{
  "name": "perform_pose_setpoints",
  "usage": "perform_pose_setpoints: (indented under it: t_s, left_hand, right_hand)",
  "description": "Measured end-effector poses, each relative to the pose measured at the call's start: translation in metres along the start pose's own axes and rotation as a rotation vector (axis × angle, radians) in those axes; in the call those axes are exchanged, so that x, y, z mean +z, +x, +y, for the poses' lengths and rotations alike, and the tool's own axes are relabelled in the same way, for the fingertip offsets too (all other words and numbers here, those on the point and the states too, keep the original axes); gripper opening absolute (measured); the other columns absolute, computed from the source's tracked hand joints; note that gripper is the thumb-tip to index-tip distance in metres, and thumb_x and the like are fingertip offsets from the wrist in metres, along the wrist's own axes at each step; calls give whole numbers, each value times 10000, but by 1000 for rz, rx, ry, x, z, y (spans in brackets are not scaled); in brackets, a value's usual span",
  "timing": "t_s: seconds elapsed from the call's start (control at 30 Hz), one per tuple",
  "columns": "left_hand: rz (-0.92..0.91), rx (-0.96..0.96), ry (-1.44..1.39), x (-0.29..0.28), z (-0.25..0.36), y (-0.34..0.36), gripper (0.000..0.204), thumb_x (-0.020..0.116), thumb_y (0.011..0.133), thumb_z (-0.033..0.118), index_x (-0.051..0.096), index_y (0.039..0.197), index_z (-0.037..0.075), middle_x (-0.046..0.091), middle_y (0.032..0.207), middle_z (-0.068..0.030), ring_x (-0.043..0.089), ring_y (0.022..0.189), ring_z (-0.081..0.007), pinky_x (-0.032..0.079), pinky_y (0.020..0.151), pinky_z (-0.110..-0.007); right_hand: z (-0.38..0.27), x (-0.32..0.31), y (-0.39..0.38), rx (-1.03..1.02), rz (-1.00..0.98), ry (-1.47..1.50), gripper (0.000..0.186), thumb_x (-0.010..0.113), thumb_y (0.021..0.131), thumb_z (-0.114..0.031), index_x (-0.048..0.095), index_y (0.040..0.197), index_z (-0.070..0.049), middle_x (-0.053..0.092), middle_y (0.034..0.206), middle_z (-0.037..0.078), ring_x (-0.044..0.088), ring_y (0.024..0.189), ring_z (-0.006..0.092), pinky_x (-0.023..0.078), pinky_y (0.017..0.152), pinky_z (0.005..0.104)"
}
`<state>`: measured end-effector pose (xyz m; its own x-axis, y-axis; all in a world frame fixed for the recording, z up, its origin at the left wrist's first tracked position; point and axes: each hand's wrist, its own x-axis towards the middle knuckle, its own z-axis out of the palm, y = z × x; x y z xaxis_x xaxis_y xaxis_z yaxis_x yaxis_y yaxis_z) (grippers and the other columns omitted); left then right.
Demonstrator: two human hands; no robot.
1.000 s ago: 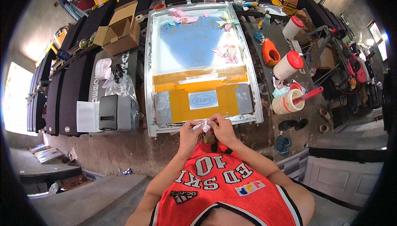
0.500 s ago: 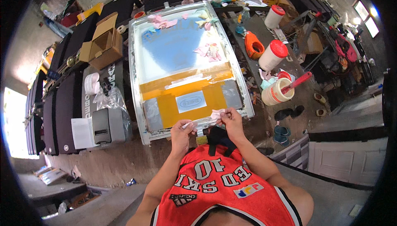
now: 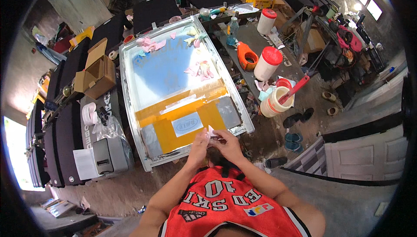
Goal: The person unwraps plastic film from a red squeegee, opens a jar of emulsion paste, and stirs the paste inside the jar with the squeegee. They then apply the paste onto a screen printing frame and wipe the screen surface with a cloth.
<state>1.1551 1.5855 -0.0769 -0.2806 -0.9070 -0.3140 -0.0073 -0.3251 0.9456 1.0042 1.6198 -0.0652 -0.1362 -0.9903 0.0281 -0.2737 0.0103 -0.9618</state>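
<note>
My left hand (image 3: pixel 199 147) and my right hand (image 3: pixel 227 146) meet at the near edge of a screen-printing frame (image 3: pixel 131 106). Their fingers pinch a small white scrap (image 3: pixel 211 131), which could be cloth or paper; most of it is hidden in the fingers. Brown tape (image 3: pixel 168 138) covers the frame's near half around a pale window with an oval design (image 3: pixel 186 124). Beyond it lies the bluish mesh (image 3: pixel 163 78), strewn with crumpled pastel scraps (image 3: pixel 200 70).
To the right stand white tubs with red lids (image 3: pixel 268 63), an orange tape dispenser (image 3: pixel 247 57) and an open tub (image 3: pixel 274 102) holding a red-handled tool. An open cardboard box (image 3: pixel 97 78) and a grey device (image 3: pixel 106 154) sit left, near black padded boards (image 3: pixel 67 141).
My hands, apart before with a pale scrap in each, have come together at the frame's edge. The view has turned, shifting the frame left and lower.
</note>
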Motion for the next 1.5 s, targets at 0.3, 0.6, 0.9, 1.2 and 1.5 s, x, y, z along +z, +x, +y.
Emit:
perform_pose_setpoints:
  t_s: [0.3, 0.6, 0.9, 1.2, 1.5]
  left_hand:
    - [-194, 138, 614, 8, 39, 89, 418, 624, 953, 339, 625, 1234, 30, 668, 1152, -178, 621, 1087, -271, 480, 952, -399]
    - [341, 365, 1279, 25, 71, 282, 775, 761, 801, 416, 412, 1479, 277, 255, 1568, -228, 188, 1444, -541, 200, 1112, -716]
    - [378, 687, 563, 36, 29, 286, 204, 570, 915, 74, 619, 1106, 22, 582, 989, -224, 578, 983, -350, 457, 815, -423]
    - [16, -13, -528, 87, 23, 135, 127, 496, 1009, 129, 593, 1071, 78, 630, 898, -57, 601, 754, -163, 503, 646, -324]
    - [110, -227, -939, 24, 9, 95, 295, 509, 1045, 341, 606, 1077, 65, 661, 928, -74, 646, 808, -177, 565, 731, -314]
  right_hand:
    - [19, -45, 28, 29, 151, -15, 172, 666, 835, 25, 692, 1003, -2, 680, 877, 143, 682, 783, 263, 522, 706, 334]
    - [42, -100, -1, 202, 48, 132, 183, 638, 887, 12, 677, 1065, 29, 688, 830, 77, 642, 699, 118, 510, 640, 272]
    - [52, -130, 1, 313, 52, 216, 198, 630, 918, 16, 661, 1113, 12, 690, 863, 53, 634, 705, 87, 508, 616, 236]
    - [9, -90, 64, 108, 224, 182, 146, 670, 863, 53, 657, 1001, 8, 674, 837, 67, 629, 711, 133, 499, 670, 272]
    - [-27, -6, 76, -547, -104, -287, 187, 701, 767, -31, 702, 949, 12, 588, 1096, 168, 558, 1027, 358, 451, 924, 438]
